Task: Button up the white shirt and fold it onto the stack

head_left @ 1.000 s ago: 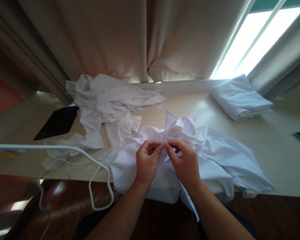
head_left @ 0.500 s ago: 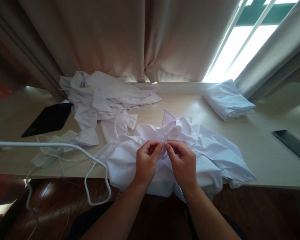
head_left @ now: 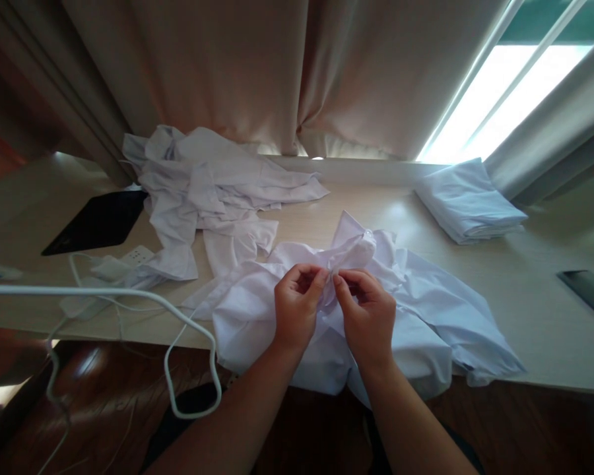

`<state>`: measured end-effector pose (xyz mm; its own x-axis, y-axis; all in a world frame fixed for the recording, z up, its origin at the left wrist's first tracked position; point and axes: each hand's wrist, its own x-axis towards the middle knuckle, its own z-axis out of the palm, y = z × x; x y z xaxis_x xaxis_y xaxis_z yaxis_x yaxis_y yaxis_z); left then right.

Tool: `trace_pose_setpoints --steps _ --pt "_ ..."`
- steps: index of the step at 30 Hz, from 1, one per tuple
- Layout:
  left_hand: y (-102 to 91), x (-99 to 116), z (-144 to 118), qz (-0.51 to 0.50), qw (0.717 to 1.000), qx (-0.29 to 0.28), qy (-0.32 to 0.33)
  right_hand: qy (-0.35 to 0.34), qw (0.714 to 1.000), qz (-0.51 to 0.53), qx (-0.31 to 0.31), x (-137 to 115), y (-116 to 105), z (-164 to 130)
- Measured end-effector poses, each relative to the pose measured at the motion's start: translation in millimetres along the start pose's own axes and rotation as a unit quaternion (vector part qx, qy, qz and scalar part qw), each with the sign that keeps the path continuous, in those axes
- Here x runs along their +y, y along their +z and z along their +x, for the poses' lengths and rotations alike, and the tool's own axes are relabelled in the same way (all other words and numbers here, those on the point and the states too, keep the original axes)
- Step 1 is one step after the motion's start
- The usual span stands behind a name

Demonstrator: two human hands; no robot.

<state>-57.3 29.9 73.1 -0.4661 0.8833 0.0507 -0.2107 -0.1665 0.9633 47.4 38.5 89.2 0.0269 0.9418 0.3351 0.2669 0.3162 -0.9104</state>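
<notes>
A white collared shirt (head_left: 416, 316) lies spread over the front edge of the table, its collar standing up toward the far side. My left hand (head_left: 299, 303) pinches the shirt's front just below the collar between thumb and fingers. Close beside it, my right hand (head_left: 369, 310) pinches the same strip of cloth, the two thumb tips almost meeting. Whether a button sits between the fingertips is too small to tell. Both wrists rest above the lower part of the shirt, which hangs a little over the edge.
Crumpled white clothes (head_left: 212, 178) lie at the back left, a folded white stack (head_left: 470, 201) at the back right. A black flat item (head_left: 99, 221), a power strip (head_left: 84, 305) and a white cable (head_left: 129, 292) are on the left. A phone (head_left: 591, 293) lies far right.
The view has shifted slightly, so the table and things on it appear moved a little. Both hands keep their pinch on the shirt front, with only small finger movement.
</notes>
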Motion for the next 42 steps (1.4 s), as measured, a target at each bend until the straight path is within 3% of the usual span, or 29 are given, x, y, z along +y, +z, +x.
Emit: trace_pose_setpoints --steps 8,17,42 --pt "5.0 -6 -4 0.0 1.0 -0.009 0.006 -0.001 1.0 -0.004 0.009 3 -7 -4" --pt "-8.8 -6 -14 0.027 0.999 -0.026 0.017 -0.025 1.0 0.001 -0.014 4 -4 -8" --pt "-14.0 -10 -6 0.063 0.998 -0.012 0.01 -0.008 0.998 0.004 -0.066 14 -4 -5"
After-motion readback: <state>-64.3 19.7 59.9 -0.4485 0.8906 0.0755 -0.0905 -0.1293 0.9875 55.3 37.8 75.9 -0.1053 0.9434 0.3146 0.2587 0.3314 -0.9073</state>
